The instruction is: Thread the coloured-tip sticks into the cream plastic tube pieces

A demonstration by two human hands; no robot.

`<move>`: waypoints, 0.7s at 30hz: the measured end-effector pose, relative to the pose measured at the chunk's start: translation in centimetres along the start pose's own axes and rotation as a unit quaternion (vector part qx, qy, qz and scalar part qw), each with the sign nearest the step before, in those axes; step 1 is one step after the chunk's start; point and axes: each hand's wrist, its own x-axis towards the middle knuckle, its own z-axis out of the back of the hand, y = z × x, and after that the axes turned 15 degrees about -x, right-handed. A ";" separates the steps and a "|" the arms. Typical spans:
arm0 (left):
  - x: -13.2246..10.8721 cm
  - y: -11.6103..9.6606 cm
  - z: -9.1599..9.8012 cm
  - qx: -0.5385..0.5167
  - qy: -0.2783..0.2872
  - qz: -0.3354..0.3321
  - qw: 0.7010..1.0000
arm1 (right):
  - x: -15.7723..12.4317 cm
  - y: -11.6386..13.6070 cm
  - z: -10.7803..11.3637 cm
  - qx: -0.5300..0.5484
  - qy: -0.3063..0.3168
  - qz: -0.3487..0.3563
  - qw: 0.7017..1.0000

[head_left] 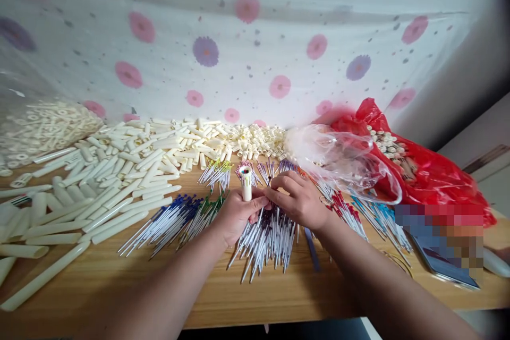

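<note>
My left hand (241,210) is closed around a cream multi-colour pen barrel (247,186). The barrel stands upright, slotted near its top, with small coloured bits showing in the open end. My right hand (300,199) is pinched close to my left thumb, and a dark-tipped pen refill (270,179) shows at its fingertips; most of that refill is hidden. Below both hands lies a pile of refills with dark purple ends (266,244). Left of them are green-ended refills (203,220) and blue-ended refills (167,218).
Loose cream barrels (115,191) cover the left side, beside a clear bag of small parts (48,127). Red-ended refills (348,212) and light-blue refills (382,218) lie to the right. Behind them are a clear plastic bag (338,154), a red bag (442,180) and, nearer, a phone (438,255).
</note>
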 end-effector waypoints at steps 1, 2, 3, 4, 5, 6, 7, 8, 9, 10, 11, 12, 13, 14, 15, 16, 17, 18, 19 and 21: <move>0.0 0.0 0.1 0.007 -0.007 -0.005 1.000 | -0.2 0.2 -0.5 0.014 -0.011 -0.023 1.000; 0.1 0.0 0.2 0.015 -0.013 -0.009 1.000 | -0.4 0.4 -0.9 0.035 -0.025 -0.058 0.997; 0.1 0.0 0.3 0.022 -0.017 -0.012 1.000 | -0.6 0.6 -1.3 0.060 -0.042 -0.104 0.992; 0.2 0.0 0.4 0.030 -0.017 -0.014 0.999 | -0.7 0.6 -1.5 0.090 -0.057 -0.153 0.982; 0.2 0.0 0.5 0.038 -0.013 -0.014 0.999 | -0.8 0.6 -1.6 0.123 -0.066 -0.201 0.970; 0.2 0.0 0.5 0.046 -0.008 -0.014 0.999 | -0.8 0.6 -1.7 0.157 -0.066 -0.241 0.956; 0.2 0.1 0.5 0.052 -0.001 -0.015 0.999 | -0.8 0.6 -1.6 0.190 -0.058 -0.266 0.943; 0.1 0.1 0.5 0.057 0.004 -0.017 0.998 | -0.7 0.5 -1.6 0.219 -0.045 -0.280 0.934; 0.1 0.1 0.5 0.062 0.006 -0.019 0.998 | -0.7 0.5 -1.5 0.242 -0.034 -0.283 0.927; 0.1 0.2 0.5 0.068 0.006 -0.022 0.997 | -0.6 0.5 -1.4 0.260 -0.025 -0.284 0.923; 0.1 0.3 0.5 0.075 0.005 -0.023 0.997 | -0.6 0.6 -1.4 0.272 -0.021 -0.284 0.919; 0.1 0.3 0.4 0.085 0.003 -0.026 0.996 | -0.6 0.7 -1.4 0.281 -0.019 -0.287 0.915; 0.1 0.4 0.4 0.099 -0.001 -0.030 0.995 | -0.6 0.9 -1.5 0.289 -0.019 -0.298 0.910; 0.1 0.4 0.3 0.120 -0.003 -0.038 0.992 | -0.6 1.1 -1.6 0.296 -0.020 -0.314 0.902; 0.1 0.5 0.3 0.147 -0.005 -0.052 0.988 | -0.6 1.2 -1.6 0.305 -0.019 -0.334 0.892; 0.1 0.5 0.2 0.179 -0.004 -0.071 0.981 | -0.5 1.3 -1.6 0.314 -0.017 -0.351 0.882; 0.1 0.5 0.2 0.210 -0.005 -0.093 0.973 | -0.4 1.4 -1.5 0.318 -0.015 -0.362 0.876; 0.2 0.4 0.2 0.238 -0.007 -0.117 0.964 | -0.3 1.4 -1.2 0.318 -0.012 -0.364 0.875; 0.2 0.4 0.2 0.261 -0.008 -0.142 0.955 | -0.1 1.3 -0.8 0.310 -0.012 -0.359 0.880; 0.2 0.1 0.3 0.293 -0.014 -0.199 0.935 | 0.2 1.1 0.9 0.275 -0.036 -0.348 0.896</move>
